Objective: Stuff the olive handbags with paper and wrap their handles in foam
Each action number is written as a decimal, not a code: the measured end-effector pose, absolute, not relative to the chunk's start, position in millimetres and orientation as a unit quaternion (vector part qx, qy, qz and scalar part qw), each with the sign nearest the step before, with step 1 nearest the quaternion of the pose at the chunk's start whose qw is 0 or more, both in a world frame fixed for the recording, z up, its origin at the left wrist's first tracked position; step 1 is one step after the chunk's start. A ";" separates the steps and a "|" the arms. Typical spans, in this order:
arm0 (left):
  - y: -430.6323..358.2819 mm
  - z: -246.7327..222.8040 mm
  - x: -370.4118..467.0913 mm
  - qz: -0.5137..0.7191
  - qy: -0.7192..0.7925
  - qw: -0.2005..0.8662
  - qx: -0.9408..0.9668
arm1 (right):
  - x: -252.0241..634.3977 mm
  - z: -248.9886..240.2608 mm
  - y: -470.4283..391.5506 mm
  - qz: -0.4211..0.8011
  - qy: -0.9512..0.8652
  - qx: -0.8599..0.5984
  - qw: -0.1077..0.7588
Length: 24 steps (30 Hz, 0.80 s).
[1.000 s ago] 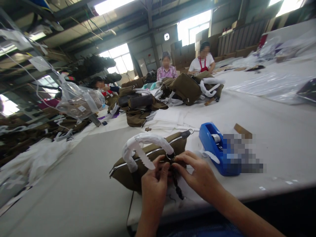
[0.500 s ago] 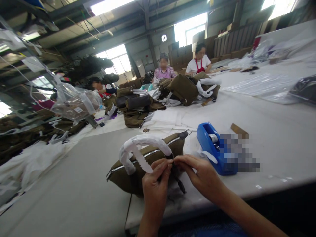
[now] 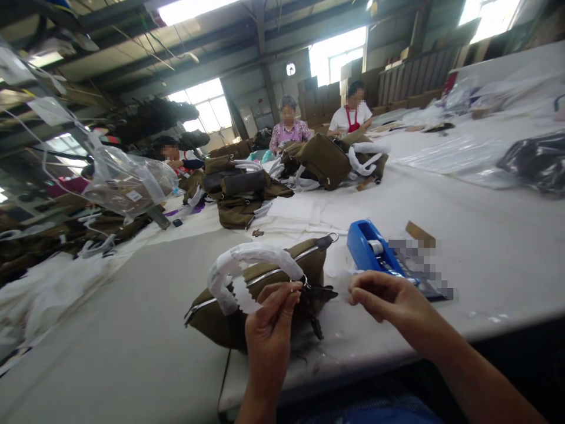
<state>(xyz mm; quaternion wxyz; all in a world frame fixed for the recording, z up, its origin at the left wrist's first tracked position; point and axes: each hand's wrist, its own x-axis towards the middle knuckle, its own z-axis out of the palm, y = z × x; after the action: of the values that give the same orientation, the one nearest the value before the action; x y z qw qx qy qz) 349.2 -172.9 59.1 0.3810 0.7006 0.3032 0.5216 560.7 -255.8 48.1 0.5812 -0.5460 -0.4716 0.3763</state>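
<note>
An olive-brown zipped bag (image 3: pixel 265 282) lies on the white table in front of me, its handle (image 3: pixel 247 259) wrapped in white paper. My left hand (image 3: pixel 269 335) pinches a small metal ring where the handle meets the bag, above a dark tassel (image 3: pixel 315 303). My right hand (image 3: pixel 388 300) sits to the right of the bag, fingers pinched together close to the blue tape dispenser (image 3: pixel 368 250); whether it grips a bit of clear tape I cannot tell.
More olive bags (image 3: pixel 329 159) with wrapped handles are piled further up the white table (image 3: pixel 485 235). Three seated people work at the far end. Clear plastic bags (image 3: pixel 128 182) hang at the left, and plastic sheeting (image 3: pixel 463 156) lies at the right.
My right hand has left the bag's ring and moved right toward the tape dispenser. My left hand stays on the ring. The tassel now lies in plain sight.
</note>
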 end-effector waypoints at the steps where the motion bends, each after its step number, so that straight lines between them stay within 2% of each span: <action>1: -173.4 59.5 351.1 0.515 0.303 0.375 0.709 | 558.8 47.0 -254.7 0.415 -0.432 -0.511 0.616; 3: -174.9 62.2 355.2 0.500 0.296 0.357 0.732 | 552.6 42.7 -251.1 0.463 -0.365 -0.454 0.669; 6: -178.7 68.7 362.1 0.482 0.282 0.336 0.759 | 541.8 35.0 -244.6 0.492 -0.314 -0.420 0.695; 11: -183.5 73.8 370.1 0.464 0.291 0.332 0.768 | 532.4 29.2 -236.4 0.447 -0.333 -0.445 0.701; 18: -182.0 67.1 370.7 0.466 0.278 0.329 0.773 | 526.1 25.5 -230.3 0.476 -0.337 -0.403 0.705; 24: -183.3 68.1 369.8 0.456 0.317 0.319 0.768 | 525.5 27.1 -230.8 0.436 -0.371 -0.453 0.684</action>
<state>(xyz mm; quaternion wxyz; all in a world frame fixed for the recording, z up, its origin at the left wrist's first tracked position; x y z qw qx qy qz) 369.8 -183.3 68.1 0.3189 0.7682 0.3171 0.4556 525.5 -230.8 27.1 0.6837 -0.4528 -0.3709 0.4359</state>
